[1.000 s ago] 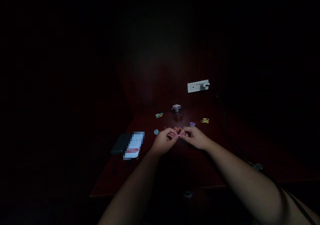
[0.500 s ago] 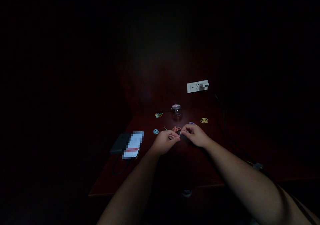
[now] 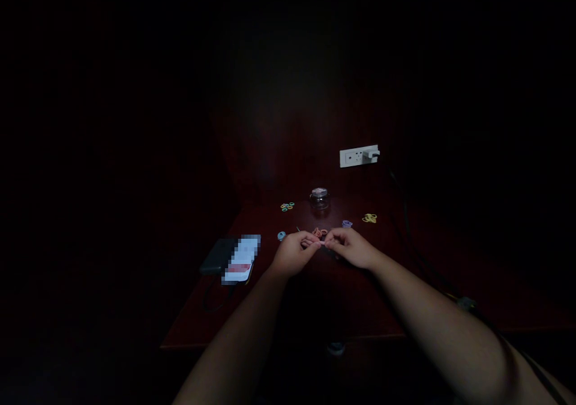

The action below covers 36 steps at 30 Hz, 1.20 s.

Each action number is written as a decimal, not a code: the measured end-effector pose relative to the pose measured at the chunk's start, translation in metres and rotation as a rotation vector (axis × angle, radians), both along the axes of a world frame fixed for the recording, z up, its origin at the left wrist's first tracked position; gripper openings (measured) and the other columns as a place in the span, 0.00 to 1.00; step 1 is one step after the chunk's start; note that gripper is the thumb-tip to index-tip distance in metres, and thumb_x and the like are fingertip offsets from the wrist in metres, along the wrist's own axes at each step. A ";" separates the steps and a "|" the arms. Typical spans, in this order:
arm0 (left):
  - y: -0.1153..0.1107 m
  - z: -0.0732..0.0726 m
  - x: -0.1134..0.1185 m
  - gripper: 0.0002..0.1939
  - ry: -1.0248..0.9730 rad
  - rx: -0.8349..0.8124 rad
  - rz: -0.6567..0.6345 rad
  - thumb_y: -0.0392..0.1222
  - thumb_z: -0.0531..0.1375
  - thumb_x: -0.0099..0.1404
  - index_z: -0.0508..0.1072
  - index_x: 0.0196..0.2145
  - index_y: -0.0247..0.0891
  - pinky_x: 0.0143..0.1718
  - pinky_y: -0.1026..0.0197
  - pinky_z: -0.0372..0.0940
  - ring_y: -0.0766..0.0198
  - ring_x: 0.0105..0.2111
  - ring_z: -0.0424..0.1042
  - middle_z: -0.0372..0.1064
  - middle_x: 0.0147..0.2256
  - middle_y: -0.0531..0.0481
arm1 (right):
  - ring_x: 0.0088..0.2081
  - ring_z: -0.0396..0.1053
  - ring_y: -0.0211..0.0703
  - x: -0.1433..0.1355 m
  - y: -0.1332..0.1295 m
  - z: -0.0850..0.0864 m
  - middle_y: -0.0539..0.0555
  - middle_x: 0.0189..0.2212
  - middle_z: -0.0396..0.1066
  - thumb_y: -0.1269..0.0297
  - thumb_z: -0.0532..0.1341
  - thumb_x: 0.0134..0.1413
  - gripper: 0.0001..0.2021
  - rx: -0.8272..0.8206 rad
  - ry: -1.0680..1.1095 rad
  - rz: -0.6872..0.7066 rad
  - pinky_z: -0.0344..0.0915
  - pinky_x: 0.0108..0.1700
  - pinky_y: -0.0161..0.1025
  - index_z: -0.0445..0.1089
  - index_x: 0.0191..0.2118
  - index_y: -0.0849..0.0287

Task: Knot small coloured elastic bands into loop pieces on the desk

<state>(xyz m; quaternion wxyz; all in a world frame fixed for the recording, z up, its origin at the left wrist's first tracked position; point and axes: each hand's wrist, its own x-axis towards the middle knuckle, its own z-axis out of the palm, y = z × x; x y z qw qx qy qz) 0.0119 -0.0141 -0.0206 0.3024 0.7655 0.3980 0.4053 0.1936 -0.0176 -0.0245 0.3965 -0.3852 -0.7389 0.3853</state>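
My left hand [image 3: 296,252] and my right hand [image 3: 350,246] meet over the dark red table, fingertips pinched on a small pale pink band [image 3: 322,242] stretched between them. Just behind the fingers lies a pile of orange-red bands [image 3: 317,233]. Blue bands [image 3: 281,236] are beside my left hand, and purple bands [image 3: 347,224] lie behind my right hand. Yellow bands [image 3: 369,218] sit farther right. A mixed-colour group of bands [image 3: 287,206] is at the back left, near a clear lidded jar [image 3: 320,199].
A lit phone [image 3: 242,260] and a dark flat box [image 3: 217,256] with a cable lie at the left of the table [image 3: 202,327]. On the back wall is a white socket [image 3: 359,156] with a plug. A dark cable runs down the right side.
The pink band now lies nearly level between my fingertips instead of slanted. My right hand has dropped slightly, showing more of the purple bands. The view has shifted a little.
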 end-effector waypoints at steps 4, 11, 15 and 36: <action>-0.001 0.001 -0.001 0.10 0.043 -0.031 -0.048 0.43 0.58 0.56 0.73 0.32 0.33 0.30 0.65 0.64 0.65 0.29 0.70 0.72 0.30 0.46 | 0.17 0.57 0.30 -0.001 -0.002 -0.002 0.46 0.16 0.59 0.55 0.59 0.47 0.13 -0.065 -0.053 0.096 0.52 0.19 0.28 0.66 0.28 0.63; -0.005 0.001 -0.006 0.08 0.157 -0.156 -0.174 0.40 0.59 0.52 0.73 0.28 0.32 0.25 0.67 0.62 0.68 0.25 0.68 0.70 0.24 0.48 | 0.18 0.54 0.29 0.000 -0.005 -0.002 0.47 0.18 0.62 0.59 0.58 0.48 0.12 -0.125 -0.151 0.219 0.50 0.19 0.27 0.67 0.26 0.64; -0.006 0.003 -0.011 0.08 0.214 -0.192 -0.203 0.41 0.59 0.52 0.73 0.28 0.33 0.24 0.67 0.61 0.67 0.24 0.68 0.70 0.24 0.49 | 0.19 0.54 0.29 0.000 -0.006 0.001 0.47 0.18 0.61 0.62 0.58 0.49 0.09 -0.162 -0.153 0.267 0.50 0.20 0.28 0.66 0.27 0.64; -0.005 0.014 -0.021 0.09 0.195 -0.140 -0.170 0.40 0.57 0.55 0.72 0.30 0.32 0.28 0.67 0.61 0.67 0.28 0.68 0.71 0.27 0.48 | 0.20 0.58 0.30 0.004 0.000 -0.005 0.48 0.20 0.62 0.61 0.58 0.50 0.10 -0.204 -0.106 0.331 0.55 0.23 0.29 0.64 0.28 0.63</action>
